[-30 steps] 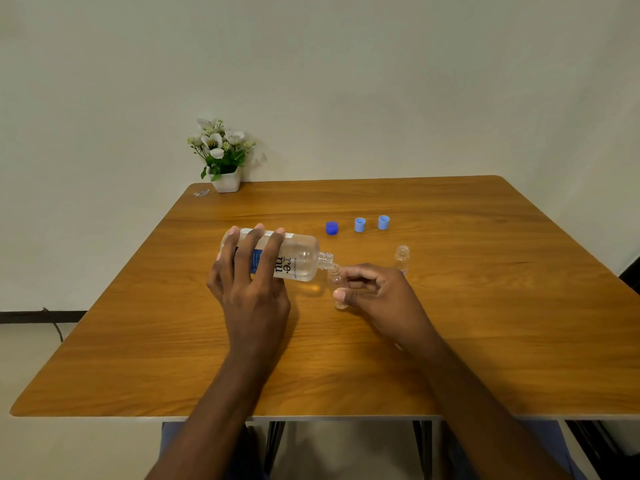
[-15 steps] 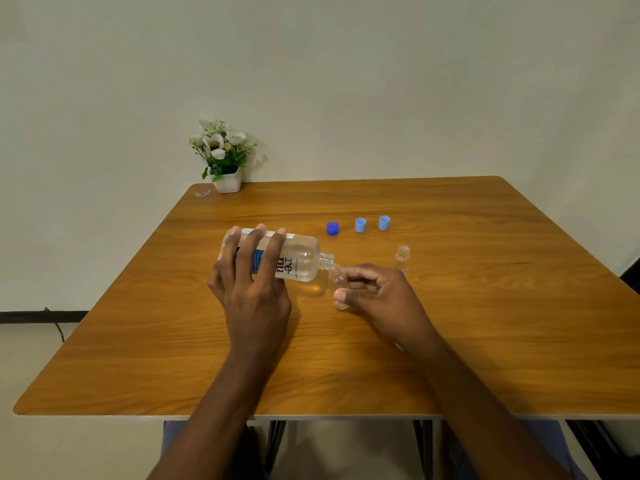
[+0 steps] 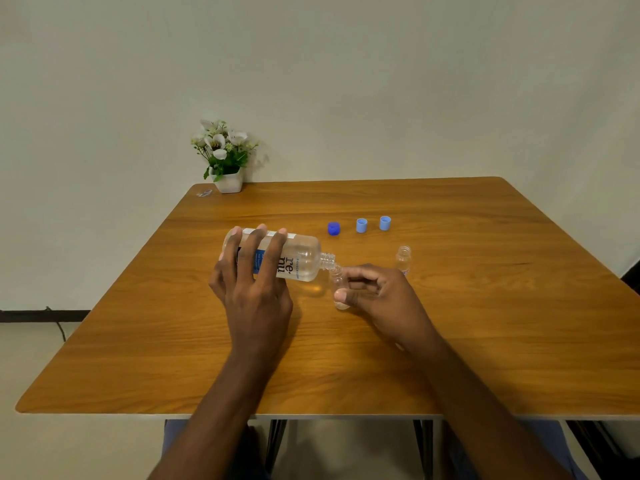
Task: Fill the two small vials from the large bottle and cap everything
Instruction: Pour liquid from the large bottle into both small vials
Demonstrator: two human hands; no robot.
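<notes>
Head view, frame centre: I record almost no change over the last second. Left hand (image 3: 252,289) still grips the large bottle (image 3: 301,261), tipped near-level, its neck at the mouth of the first vial (image 3: 337,285), which right hand (image 3: 381,292) pinches. Judgement: first fill is under way. Second vial (image 3: 403,259) and blue caps (image 3: 361,225) are untouched.

The large bottle (image 3: 304,258) carries a label reading "re·nu" in dark letters, turned sideways as the bottle lies tipped; the finer print beside it and on its blue panel cannot be read.
</notes>
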